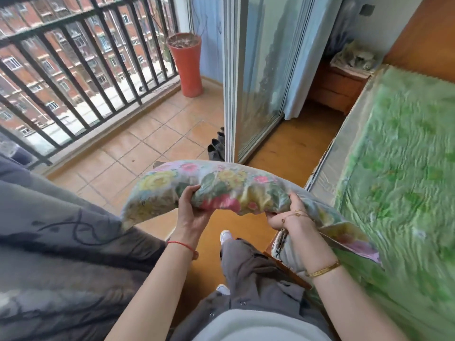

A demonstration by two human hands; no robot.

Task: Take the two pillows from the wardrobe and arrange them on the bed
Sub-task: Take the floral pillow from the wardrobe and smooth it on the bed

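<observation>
A floral pillow [221, 185] with yellow and pink flowers hangs crosswise in front of me, sagging at both ends. My left hand [190, 205] grips its underside left of centre. My right hand [291, 215] grips it right of centre, where the cover trails down over the bed's near corner. The bed [398, 168], under a green fluffy cover, fills the right side. Only one pillow shows, and the wardrobe is out of view.
A grey curtain [61, 242] hangs at my left. Ahead, a sliding glass door [258, 82] opens onto a tiled balcony with black railing [73, 77], a tall red planter [187, 62] and shoes [216, 148]. A wooden nightstand [339, 82] stands beyond the bed.
</observation>
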